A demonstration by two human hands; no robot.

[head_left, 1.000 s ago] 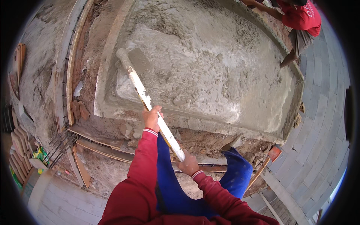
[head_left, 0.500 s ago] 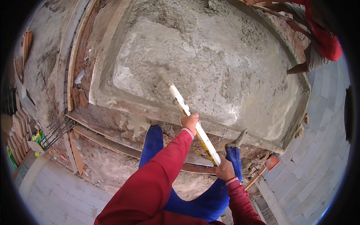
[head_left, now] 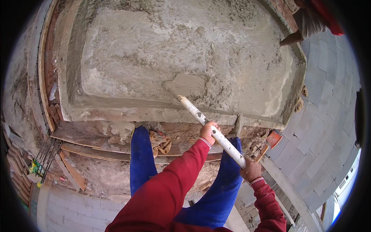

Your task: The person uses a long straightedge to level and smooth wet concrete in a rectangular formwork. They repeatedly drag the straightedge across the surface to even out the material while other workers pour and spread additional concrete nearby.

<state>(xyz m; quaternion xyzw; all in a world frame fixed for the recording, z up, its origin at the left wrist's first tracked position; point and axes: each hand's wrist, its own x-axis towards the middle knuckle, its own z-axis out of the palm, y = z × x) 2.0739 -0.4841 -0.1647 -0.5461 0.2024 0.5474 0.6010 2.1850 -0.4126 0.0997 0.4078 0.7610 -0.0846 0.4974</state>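
My left hand (head_left: 209,132) is wrapped round the middle of a white, worn pole, the handle of what looks like a hoe (head_left: 228,147). Closed on the handle's near end is my right hand (head_left: 251,170), lower and to the right. The pole slants up and left to the hoe's grey-coated blade (head_left: 188,84), which lies in the wet concrete (head_left: 131,58) near the slab's close edge. Concrete coats the blade, so its outline is partly hidden.
Wooden form boards (head_left: 96,150) run before my blue-clad legs (head_left: 143,158). Rebar ends (head_left: 48,152) stick out at left. An orange-headed tool (head_left: 274,138) leans beside grey paving (head_left: 320,100). Another person's leg (head_left: 292,38) stands at the slab's far right corner. A crumpled brown cloth (head_left: 160,143) lies between my legs.
The hoe has come nearer to the slab's close edge, and its handle slants more to the right. Both hands keep their grip and have shifted right. The whole view has moved too.
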